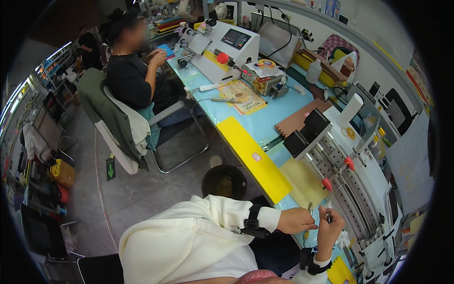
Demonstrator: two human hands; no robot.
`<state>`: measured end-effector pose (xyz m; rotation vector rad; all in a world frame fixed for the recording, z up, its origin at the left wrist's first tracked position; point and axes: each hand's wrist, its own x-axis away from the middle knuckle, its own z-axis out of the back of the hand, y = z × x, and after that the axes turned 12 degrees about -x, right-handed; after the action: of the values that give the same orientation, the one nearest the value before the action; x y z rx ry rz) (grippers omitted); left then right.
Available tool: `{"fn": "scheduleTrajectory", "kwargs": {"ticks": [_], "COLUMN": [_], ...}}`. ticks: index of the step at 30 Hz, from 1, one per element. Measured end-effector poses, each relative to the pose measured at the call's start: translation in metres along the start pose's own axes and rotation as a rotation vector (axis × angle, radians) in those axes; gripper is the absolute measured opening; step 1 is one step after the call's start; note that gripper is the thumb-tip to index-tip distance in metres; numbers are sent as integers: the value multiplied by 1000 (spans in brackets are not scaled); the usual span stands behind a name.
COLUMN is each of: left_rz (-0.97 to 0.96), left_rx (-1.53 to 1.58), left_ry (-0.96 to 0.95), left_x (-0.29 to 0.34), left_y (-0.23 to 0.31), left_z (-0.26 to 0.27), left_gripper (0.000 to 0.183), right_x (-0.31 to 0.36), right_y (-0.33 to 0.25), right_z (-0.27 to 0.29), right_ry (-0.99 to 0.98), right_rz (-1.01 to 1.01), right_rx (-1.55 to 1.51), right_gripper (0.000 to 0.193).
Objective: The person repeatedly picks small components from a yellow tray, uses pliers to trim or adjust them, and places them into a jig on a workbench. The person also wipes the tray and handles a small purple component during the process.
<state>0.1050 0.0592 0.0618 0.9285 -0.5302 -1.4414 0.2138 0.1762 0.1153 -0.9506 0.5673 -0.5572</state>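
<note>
My left hand (297, 220) is closed, its fingertips pinched together near the right hand. A slim tool with a yellowish handle (307, 234) shows above and below those fingers; whether they grip it or it lies behind them, I cannot tell. Facing it, my right hand (329, 228) is raised with its fingers bent around a small dark metal tool (328, 216), whose exact kind is too small to make out. Anything fine between the two hands is too small to see. Both hands are over the table edge, beside a machine with metal rails (352, 189).
A yellow sheet (253, 158) lies along the table edge, next to a tan sheet (307, 182). Farther off are a brown toothed-edge sheet (295, 124), a printed sheet (243, 97) and a white machine (227, 45). A co-worker (130, 75) sits at the far left side; a black bin (224, 182) stands below.
</note>
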Motion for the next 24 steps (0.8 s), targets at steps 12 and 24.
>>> {"fn": "scheduleTrajectory", "kwargs": {"ticks": [12,24], "left_rz": [23,-25], "left_rx": [-53,-84], "left_ry": [33,96], "left_x": [4,5], "left_y": [0,-6], "left_z": [-1,-7], "left_gripper": [46,47], "right_x": [4,-2], "right_y": [36,74], "right_z": [4,7], "right_ry": [-103,-136], "right_rz": [45,70], "right_rx": [-44,-24], "right_gripper": [22,22]}}
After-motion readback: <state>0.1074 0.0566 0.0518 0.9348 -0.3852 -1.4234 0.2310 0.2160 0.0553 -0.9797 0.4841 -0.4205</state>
